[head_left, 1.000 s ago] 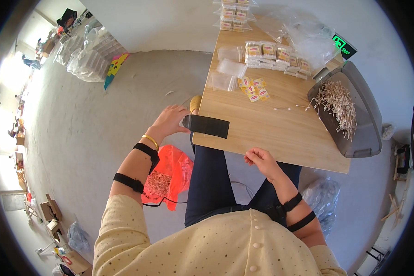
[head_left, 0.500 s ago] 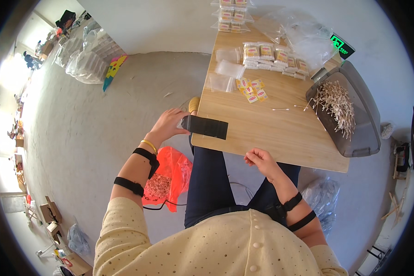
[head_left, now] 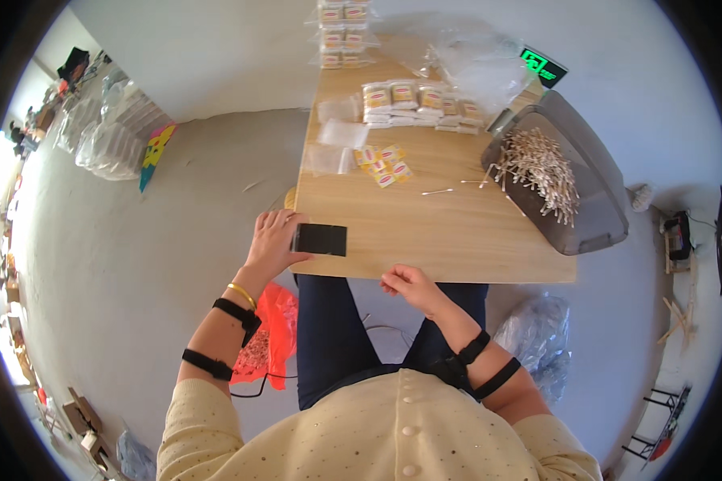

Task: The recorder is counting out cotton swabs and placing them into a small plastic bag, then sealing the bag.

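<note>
My left hand is at the near left corner of the wooden table, gripping a black, flat, rectangular phone by its left end. The thumb is on the near side and the fingers are on the far side. My right hand hovers by the table's front edge, fingers curled in, with nothing visible in it. Farther in lie small yellow-and-white printed cards, clear plastic bags and a loose cotton swab. A tilted grey bin on the right holds many cotton swabs.
Packed swab bags form a row toward the back, with a taller stack at the far left. Crumpled clear plastic and a green-lit display stand behind. On the floor are a red bag and a clear bag.
The whole view has shifted, so the table sits farther left in it. My left hand still holds the phone, which now appears shorter and more level. My right hand stays curled.
</note>
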Demonstrator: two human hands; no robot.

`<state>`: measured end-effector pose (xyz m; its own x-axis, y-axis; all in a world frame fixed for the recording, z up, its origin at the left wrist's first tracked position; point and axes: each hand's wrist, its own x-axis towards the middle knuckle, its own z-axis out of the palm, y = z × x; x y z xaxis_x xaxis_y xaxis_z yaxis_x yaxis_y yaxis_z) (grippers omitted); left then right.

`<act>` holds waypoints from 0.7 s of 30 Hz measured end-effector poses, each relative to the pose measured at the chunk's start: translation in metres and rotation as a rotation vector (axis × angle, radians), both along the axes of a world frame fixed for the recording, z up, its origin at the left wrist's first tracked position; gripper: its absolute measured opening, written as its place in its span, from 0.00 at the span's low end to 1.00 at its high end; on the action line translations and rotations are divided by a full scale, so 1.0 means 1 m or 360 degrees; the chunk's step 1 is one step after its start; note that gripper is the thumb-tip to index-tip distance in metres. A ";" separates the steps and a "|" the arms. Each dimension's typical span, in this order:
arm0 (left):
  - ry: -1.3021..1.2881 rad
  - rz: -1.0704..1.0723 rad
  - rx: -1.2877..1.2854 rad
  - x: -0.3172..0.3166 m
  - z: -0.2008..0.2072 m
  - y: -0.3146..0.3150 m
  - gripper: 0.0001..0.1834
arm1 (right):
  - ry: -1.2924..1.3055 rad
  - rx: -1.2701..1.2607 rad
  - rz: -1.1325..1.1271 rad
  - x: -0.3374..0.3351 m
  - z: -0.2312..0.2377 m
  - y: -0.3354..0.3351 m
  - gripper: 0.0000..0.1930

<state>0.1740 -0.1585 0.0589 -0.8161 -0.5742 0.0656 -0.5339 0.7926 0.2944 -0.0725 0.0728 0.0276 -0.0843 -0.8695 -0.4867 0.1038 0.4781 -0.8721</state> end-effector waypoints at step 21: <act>0.0325 -0.0385 0.0539 -0.179 -0.009 0.086 0.39 | 0.2061 -0.0504 -0.0617 -0.201 -0.027 -0.032 0.10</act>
